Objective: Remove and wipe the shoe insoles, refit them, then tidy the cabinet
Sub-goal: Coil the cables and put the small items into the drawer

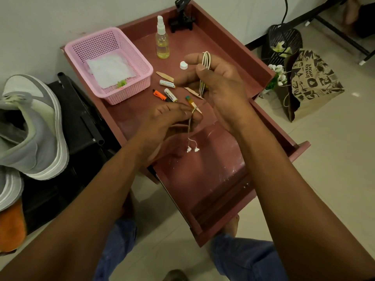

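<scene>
- Cream-white and thin, the earphone cord (205, 59) is looped in a small coil over the cabinet drawer (215, 179); the right hand (219, 82) pinches the coil between thumb and forefinger.
- The left hand (172, 118) is curled around the lower run of the cord, nearer the drawer's front edge, and the two white earbuds (192, 149) dangle below it, clear of the drawer floor.
- The cord looks very light, limp and prone to tangling, and the thin wire probably dislikes sharp tugs. My judgement: grip the gathered loops rather than a single strand, and gather in the dangling buds so they do not swing or snag.
- Towards the back of the drawer stands a pink mesh basket (140, 63) with a white cloth (109, 69) in it, and beside it a spray bottle (162, 40) with its white cap (183, 65) lying loose.
- Between basket and hands lie two batteries (167, 83), an orange-clipped pen (160, 95) and wooden sticks (164, 76). This loose clutter could catch the cord when it is set down.
- A black stand (181, 21) sits at the drawer's far corner.
- Left of the drawer rest grey-and-white shoes (32, 126); whether their insoles are in place cannot be told.
</scene>
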Demonstrator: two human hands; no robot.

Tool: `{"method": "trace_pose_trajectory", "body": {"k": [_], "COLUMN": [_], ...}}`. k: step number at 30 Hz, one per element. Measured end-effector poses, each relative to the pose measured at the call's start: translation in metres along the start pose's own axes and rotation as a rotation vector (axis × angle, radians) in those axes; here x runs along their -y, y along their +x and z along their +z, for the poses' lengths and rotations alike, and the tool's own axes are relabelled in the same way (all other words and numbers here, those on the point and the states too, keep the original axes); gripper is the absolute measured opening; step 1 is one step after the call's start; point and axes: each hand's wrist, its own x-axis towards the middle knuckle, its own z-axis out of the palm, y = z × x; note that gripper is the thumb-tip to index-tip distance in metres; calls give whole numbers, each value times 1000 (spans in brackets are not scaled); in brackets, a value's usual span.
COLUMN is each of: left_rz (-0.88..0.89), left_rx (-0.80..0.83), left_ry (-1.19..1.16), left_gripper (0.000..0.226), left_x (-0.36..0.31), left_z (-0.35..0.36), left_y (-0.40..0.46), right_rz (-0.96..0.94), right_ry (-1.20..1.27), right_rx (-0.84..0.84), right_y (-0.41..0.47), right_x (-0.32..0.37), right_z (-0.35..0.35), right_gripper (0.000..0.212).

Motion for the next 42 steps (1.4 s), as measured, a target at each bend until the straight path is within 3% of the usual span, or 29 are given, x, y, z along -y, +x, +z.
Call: {"method": "trace_pose_trajectory", "body": {"k": [3, 12, 17, 31, 42], "left_rz": [57, 119, 81, 51, -13], "left_rx": [-9, -128, -87, -46, 66], "left_ry": [2, 304, 297, 343, 104], "left_gripper": [23, 23, 16, 31, 32], "left_x": [0, 3, 5, 9, 2], "left_z": [1, -3, -2, 0, 0], "left_y": [1, 6, 7, 7, 3], "right_rz": [-46, -53, 11, 42, 44], "right_ry": [-99, -84, -134, -424, -539], "right_rx": [-3, -14, -65, 6, 76], "right_y": [0, 1, 0, -1, -7], "right_x": [4, 8, 7, -5, -3], "right_z": [2, 1, 0, 9, 8], "right_gripper": [29, 30, 32, 32, 25]}}
